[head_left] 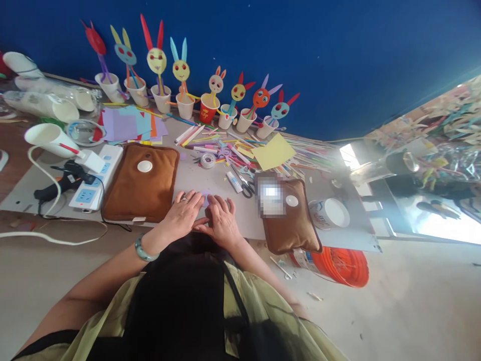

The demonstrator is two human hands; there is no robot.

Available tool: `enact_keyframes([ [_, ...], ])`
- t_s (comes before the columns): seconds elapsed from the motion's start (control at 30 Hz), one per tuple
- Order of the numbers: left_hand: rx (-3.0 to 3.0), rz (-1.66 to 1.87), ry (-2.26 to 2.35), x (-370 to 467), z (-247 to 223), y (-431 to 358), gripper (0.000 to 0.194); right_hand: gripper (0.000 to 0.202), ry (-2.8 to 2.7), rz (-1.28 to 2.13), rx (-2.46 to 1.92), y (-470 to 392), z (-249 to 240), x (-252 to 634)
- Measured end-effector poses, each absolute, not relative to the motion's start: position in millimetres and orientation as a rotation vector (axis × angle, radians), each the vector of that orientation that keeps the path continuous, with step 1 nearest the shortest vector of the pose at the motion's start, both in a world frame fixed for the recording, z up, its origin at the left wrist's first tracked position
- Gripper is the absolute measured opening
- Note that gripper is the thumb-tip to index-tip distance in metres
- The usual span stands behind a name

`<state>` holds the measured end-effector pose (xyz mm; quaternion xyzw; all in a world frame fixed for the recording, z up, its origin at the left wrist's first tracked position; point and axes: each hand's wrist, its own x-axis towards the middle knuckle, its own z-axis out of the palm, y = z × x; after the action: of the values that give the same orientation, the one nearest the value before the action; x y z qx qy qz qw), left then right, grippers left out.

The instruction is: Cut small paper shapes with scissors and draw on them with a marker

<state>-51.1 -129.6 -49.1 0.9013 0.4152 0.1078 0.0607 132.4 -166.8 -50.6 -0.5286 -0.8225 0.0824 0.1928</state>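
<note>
My left hand (184,215) lies palm down at the table's near edge, fingers flat, just right of a brown cushion-like pad (141,188). Beside it my right hand (222,220) rests the same way, fingers spread. Their thumbs come close together. A small purple piece (205,200) shows on the table between the fingertips, partly covered. To the right lie black-handled scissors (246,185), a white and blue packet (234,182) and a roll of clear tape (207,160). A second brown pad (291,225) overhangs the table's edge.
Paper rabbits stand in cups along the blue wall, among them a red cup (209,109). Coloured sticks and yellow paper (276,152) lie in front. A power strip (92,185) with cables is at left, a white tub (330,214) at right, an orange bucket (341,265) below.
</note>
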Motion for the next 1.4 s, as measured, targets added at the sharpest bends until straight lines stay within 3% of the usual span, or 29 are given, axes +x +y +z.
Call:
enact_keyframes([
  [0.5, 2.694, 0.366, 1.232, -52.0, -41.9, -128.0, 0.050, 0.059, -2.243, 0.195, -1.495, -168.6, -53.8, 133.2],
  [0.8, 2.640, 0.430, 1.307, -57.4, -32.1, -143.8, 0.028, 0.050, -2.201, 0.167, -1.485, -172.7, -51.5, 135.8],
  [1.1, 2.688, 0.328, 1.323, -51.3, -42.7, -140.2, 0.055, 0.067, -2.330, 0.225, -1.430, -166.8, -53.6, 134.5],
  [1.4, 2.694, 0.332, 1.280, -51.6, -39.3, -135.0, 0.055, 0.073, -2.334, 0.246, -1.430, -165.7, -51.7, 132.9],
])
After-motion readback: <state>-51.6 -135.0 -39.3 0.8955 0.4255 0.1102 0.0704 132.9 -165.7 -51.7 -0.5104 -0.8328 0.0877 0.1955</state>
